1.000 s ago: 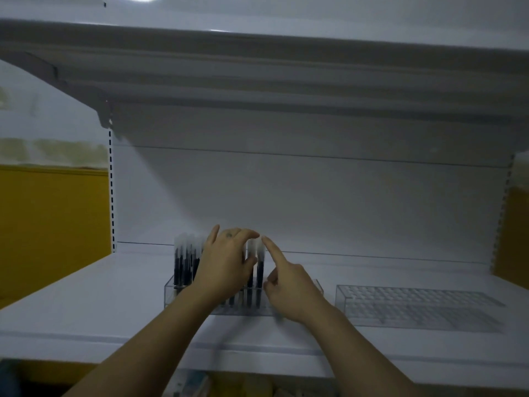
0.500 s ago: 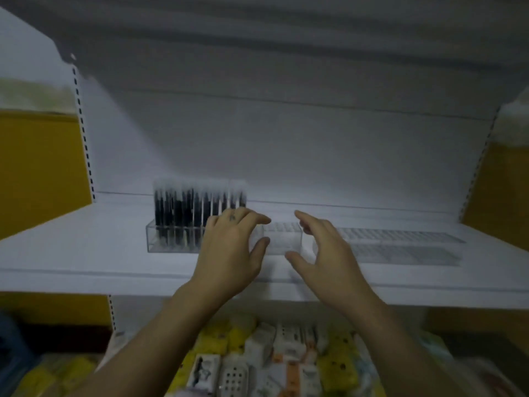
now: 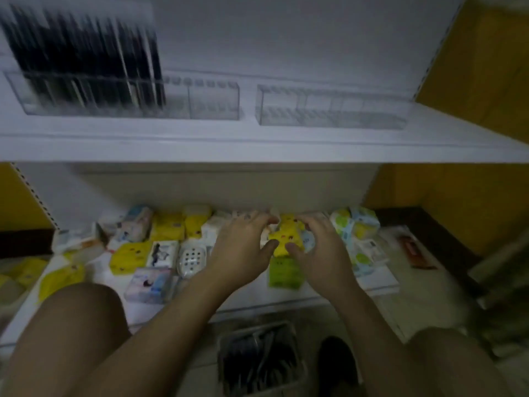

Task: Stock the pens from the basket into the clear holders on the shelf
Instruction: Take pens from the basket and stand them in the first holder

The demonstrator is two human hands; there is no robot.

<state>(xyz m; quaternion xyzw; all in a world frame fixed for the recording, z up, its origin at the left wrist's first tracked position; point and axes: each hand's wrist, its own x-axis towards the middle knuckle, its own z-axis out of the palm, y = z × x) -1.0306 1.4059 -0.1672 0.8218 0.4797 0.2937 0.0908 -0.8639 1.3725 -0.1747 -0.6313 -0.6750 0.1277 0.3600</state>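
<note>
Blurred black pens (image 3: pixel 86 61) stand in the left part of a clear holder (image 3: pixel 211 101) on the white shelf (image 3: pixel 257 147). A second clear holder (image 3: pixel 329 107) to its right holds nothing. At the bottom centre a basket (image 3: pixel 224 343) on the floor contains dark pens (image 3: pixel 252 365). My left hand (image 3: pixel 243 247) and my right hand (image 3: pixel 317 250) hover side by side in front of the lower shelf. Their fingers are loosely curled and hold nothing. Both hands are well below the holders and above the basket.
The lower shelf is crowded with small packs, among them a yellow pack (image 3: pixel 286 236) seen between my hands. My knees (image 3: pixel 71 325) frame the basket, and a black shoe (image 3: pixel 337 365) is beside it. Yellow walls flank the shelving.
The view has tilted down, so the basket and lower shelf have come into sight. Both hands have drawn back from the pen holder and dropped below the shelf edge.
</note>
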